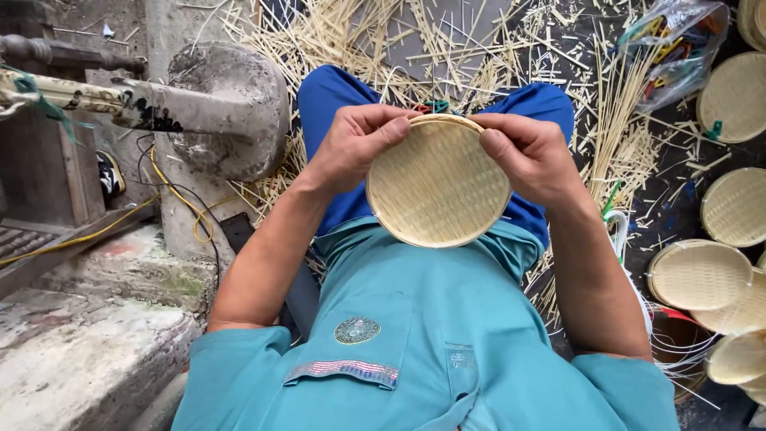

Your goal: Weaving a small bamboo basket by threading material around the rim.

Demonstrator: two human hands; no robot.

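I hold a small round woven bamboo tray [437, 185] over my lap with both hands. My left hand [355, 144] grips its left rim, thumb lying across the woven face. On the right rim my right hand [531, 156] pinches the edge, thumb on top. The tray's pale woven inside faces me, tilted slightly. Below it are my teal shirt and blue trousers.
Several finished round bamboo trays [699, 274] lie stacked at the right. Loose bamboo strips [614, 128] cover the dark floor ahead. A clear plastic bag [678, 48] sits at top right. A concrete block [227, 112], yellow cable [171, 191] and a stone step [80, 351] are at left.
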